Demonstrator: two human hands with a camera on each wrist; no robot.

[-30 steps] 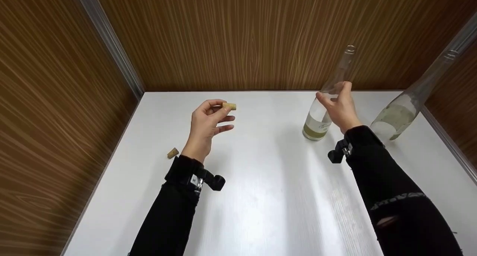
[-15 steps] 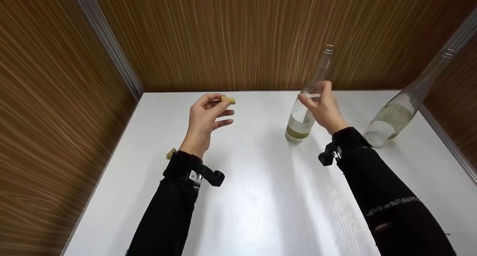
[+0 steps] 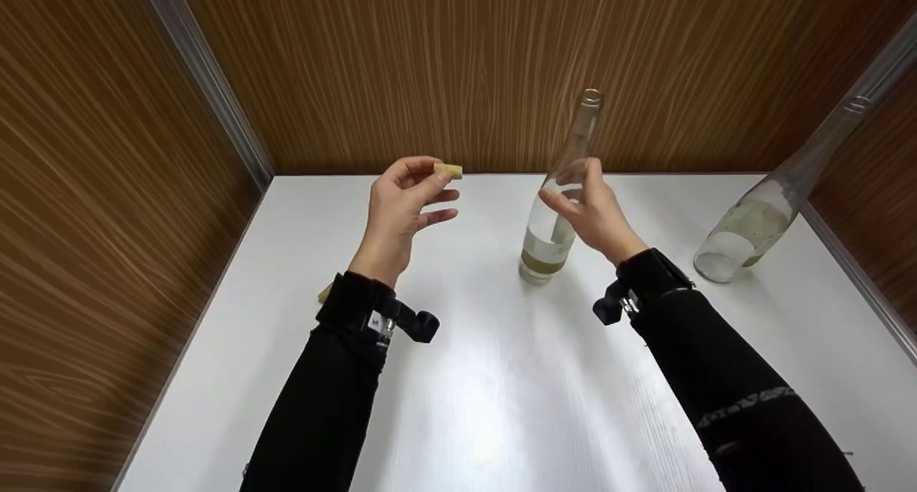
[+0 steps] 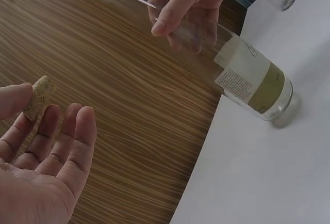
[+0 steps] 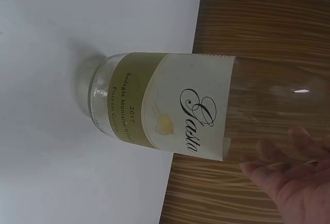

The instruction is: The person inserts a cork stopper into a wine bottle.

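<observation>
The bottle (image 3: pixel 557 213) has slid left across the table (image 3: pixel 501 406) since a second ago, carried by the right hand (image 3: pixel 591 216), and now stands much nearer the left hand (image 3: pixel 401 209), which has lifted a little with its cork (image 3: pixel 449 170). To me that reads as the two being brought together, the cork now at about the height of the bottle's shoulder but still off to its left and below the open mouth (image 3: pixel 592 97). The right hand grips the clear glass at the shoulder, above the label, fingers (image 4: pixel 175 12) curled round it and thumb on the near side; the bottle's base rests on the table just ahead of that wrist and it stands nearly upright. The left hand pinches the cork between thumb and forefinger, while its other three fingers (image 4: pixel 67 141) lie loosely spread and hold nothing. A second cork (image 3: pixel 326 292) lies on the table, half hidden behind the left wrist. Another bottle (image 3: pixel 759 220) stands well off to the right of the right hand, untouched, near the wooden wall (image 3: pixel 430 62).
</observation>
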